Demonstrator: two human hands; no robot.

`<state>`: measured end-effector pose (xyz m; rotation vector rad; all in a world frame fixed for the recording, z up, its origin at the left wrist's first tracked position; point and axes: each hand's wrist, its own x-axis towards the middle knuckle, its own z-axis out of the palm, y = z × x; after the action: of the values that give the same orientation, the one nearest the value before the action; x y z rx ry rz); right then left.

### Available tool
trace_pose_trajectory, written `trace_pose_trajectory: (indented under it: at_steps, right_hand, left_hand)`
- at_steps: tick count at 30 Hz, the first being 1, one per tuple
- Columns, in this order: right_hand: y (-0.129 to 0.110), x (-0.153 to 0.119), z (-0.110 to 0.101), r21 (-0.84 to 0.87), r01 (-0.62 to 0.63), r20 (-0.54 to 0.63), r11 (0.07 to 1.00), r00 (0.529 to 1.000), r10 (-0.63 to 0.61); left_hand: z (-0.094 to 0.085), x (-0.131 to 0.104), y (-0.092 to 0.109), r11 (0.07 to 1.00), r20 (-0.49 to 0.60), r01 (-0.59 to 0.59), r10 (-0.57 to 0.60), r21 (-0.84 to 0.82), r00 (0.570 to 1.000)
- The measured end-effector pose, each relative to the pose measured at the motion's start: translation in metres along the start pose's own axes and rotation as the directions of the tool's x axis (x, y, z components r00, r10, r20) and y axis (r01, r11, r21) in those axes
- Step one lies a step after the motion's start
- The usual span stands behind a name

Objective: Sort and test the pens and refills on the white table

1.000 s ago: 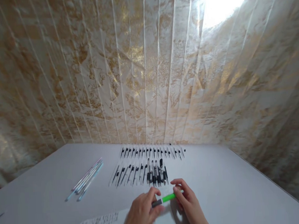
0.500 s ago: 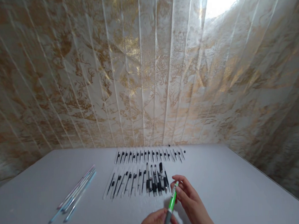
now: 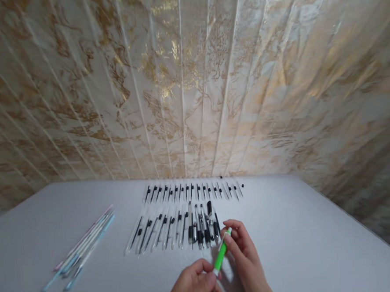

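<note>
A green pen (image 3: 221, 255) with a white tip slants between my two hands above the near part of the table. My right hand (image 3: 247, 258) is closed on its upper end, thumb and fingers pinching it by the pale clip. At the lower end, by a white ring, my left hand (image 3: 195, 283) pinches with thumb and forefinger. A bit of grey shows below the left fingers; whether it is still joined to the green barrel is hidden. Just beyond the hands lie several black-and-clear pens (image 3: 205, 227), side by side.
Left of those pens runs a row of clear tubes with black refills and caps (image 3: 160, 229). A second, farther row of similar parts (image 3: 184, 191) lies behind. Several pale blue and pink pens (image 3: 84, 245) lie bundled at left. A patterned gold-and-white curtain (image 3: 191, 84) rises behind the white table (image 3: 303, 245).
My left hand has shifted over the pen's lower end, so the grey grip seen before is now mostly hidden. The view has tilted up slightly, and my right hand keeps its hold.
</note>
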<state>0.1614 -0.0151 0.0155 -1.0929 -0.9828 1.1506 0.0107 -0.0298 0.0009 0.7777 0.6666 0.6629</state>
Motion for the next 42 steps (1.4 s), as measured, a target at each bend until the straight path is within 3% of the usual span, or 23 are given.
trace_pose_trajectory:
  at_steps: [6,15,22,25,27,31,33,36,40,42]
  right_hand:
    - [-0.005,-0.003,-0.002,0.136,-0.027,0.019,0.99,1.0,0.025]
    - [-0.011,0.001,0.001,0.398,-0.113,0.022,0.911,0.993,0.114]
    - [-0.019,0.016,-0.018,0.547,-0.048,-0.196,0.836,0.963,0.184]
    - [-0.022,0.017,-0.02,0.571,-0.209,-0.073,0.794,0.95,0.302]
    - [-0.025,0.013,-0.014,0.538,-0.356,0.048,0.764,0.918,0.394]
    - [-0.03,-0.002,0.004,0.272,-0.568,0.278,0.777,0.819,0.501]
    - [-0.032,-0.007,0.008,0.154,-0.558,0.305,0.815,0.812,0.498]
    - [-0.032,-0.008,0.009,0.128,-0.495,0.257,0.86,0.854,0.453]
    - [-0.029,-0.007,0.01,0.176,-0.494,0.237,0.851,0.861,0.451]
    - [-0.027,-0.006,0.01,0.305,-0.495,0.21,0.813,0.868,0.45]
  left_hand:
    - [0.0,-0.005,0.013,0.989,0.067,0.096,-0.089,-0.112,0.994]
    - [0.004,-0.011,0.014,0.992,0.107,0.03,-0.018,-0.119,0.994]
    - [0.004,-0.012,0.014,0.993,0.125,0.05,-0.037,-0.103,0.991]
    - [0.003,-0.009,0.012,0.994,0.154,0.033,-0.016,-0.108,0.988]
    - [0.002,-0.008,0.01,0.993,0.173,0.023,-0.004,-0.112,0.985]
    - [0.0,-0.006,0.007,0.993,0.188,0.017,0.005,-0.115,0.982]
    - [-0.001,-0.006,0.006,0.995,0.199,0.003,0.017,-0.099,0.98]
    - [-0.002,-0.005,0.004,0.998,0.226,-0.015,0.03,-0.069,0.974]
    - [-0.002,-0.004,0.003,0.998,0.231,-0.007,0.021,-0.062,0.973]
    - [-0.002,-0.005,0.003,0.998,0.221,-0.017,0.031,-0.066,0.975]
